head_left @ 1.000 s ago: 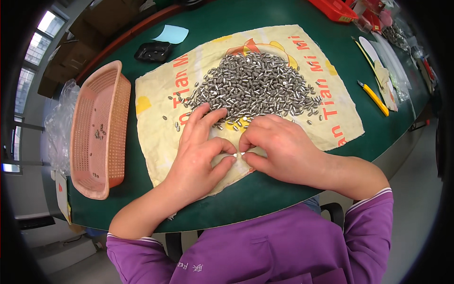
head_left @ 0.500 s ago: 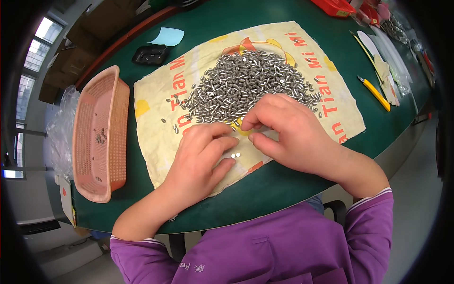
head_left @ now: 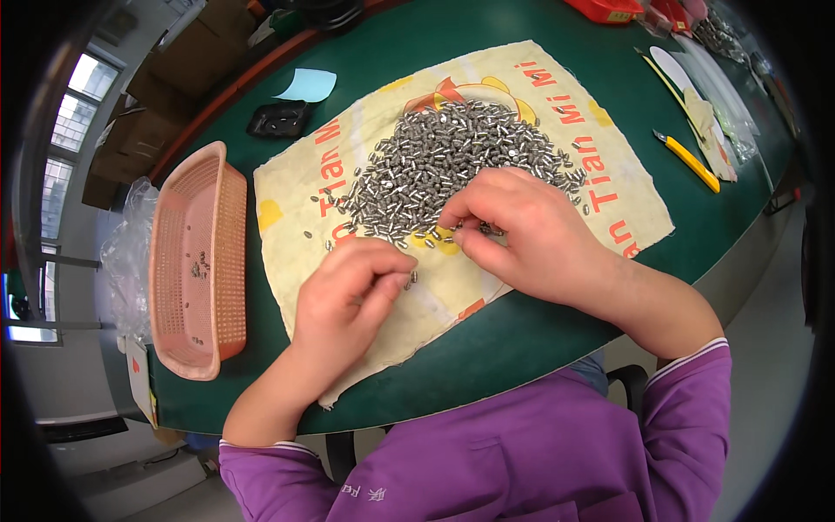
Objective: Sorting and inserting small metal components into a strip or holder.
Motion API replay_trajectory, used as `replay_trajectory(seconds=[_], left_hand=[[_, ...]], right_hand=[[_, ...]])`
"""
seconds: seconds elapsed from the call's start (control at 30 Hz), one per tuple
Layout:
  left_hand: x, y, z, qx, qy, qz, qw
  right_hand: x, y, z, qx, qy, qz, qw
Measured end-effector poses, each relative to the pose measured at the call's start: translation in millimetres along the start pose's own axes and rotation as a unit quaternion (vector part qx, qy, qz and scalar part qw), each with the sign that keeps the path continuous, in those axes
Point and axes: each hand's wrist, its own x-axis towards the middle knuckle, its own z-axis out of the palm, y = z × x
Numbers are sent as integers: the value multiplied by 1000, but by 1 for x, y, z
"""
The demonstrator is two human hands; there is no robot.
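Observation:
A heap of small shiny metal pieces [head_left: 435,161], short and barrel-shaped, is spread on a cream printed cloth [head_left: 626,187]. My left hand [head_left: 344,296] is at the heap's near left, thumb and forefinger pinched together. One or two small metal pieces [head_left: 412,279] show at its fingertips. At the heap's near edge is my right hand [head_left: 531,235], its thumb and forefinger bent close together beside loose pieces. Whatever lies between those fingertips is too small to make out.
A pink plastic basket [head_left: 228,287] with a few metal pieces inside stands at the left. Behind the cloth are a black tray [head_left: 277,120] and a light blue paper [head_left: 310,84]. A yellow utility knife [head_left: 689,163] lies at the right, below a red bin [head_left: 609,9].
My left hand has drawn back a little, its fingers closing into a pinch. Two small pieces that lay between the hands are gone from that spot. The right hand has barely moved.

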Motion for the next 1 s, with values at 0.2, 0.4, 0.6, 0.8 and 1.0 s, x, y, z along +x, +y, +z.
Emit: replay_trajectory(seconds=[0.2,0.4,0.6,0.8,1.0], left_hand=[[-2,-11,-20,-306,76,-187,930],[3,-5,-93,344,264,-64,899],[-23,-14,-147,479,215,-317,790],[-3,-6,-82,293,75,-149,942],[0,2,-16,64,-79,-50,994]], right_hand=[[2,0,1,0,-2,-4,1000],[0,3,3,1,-9,5,1000],[1,-3,6,-7,-20,-31,999],[0,2,19,-4,-47,-98,994],[-2,-4,27,-72,-101,-155,980]])
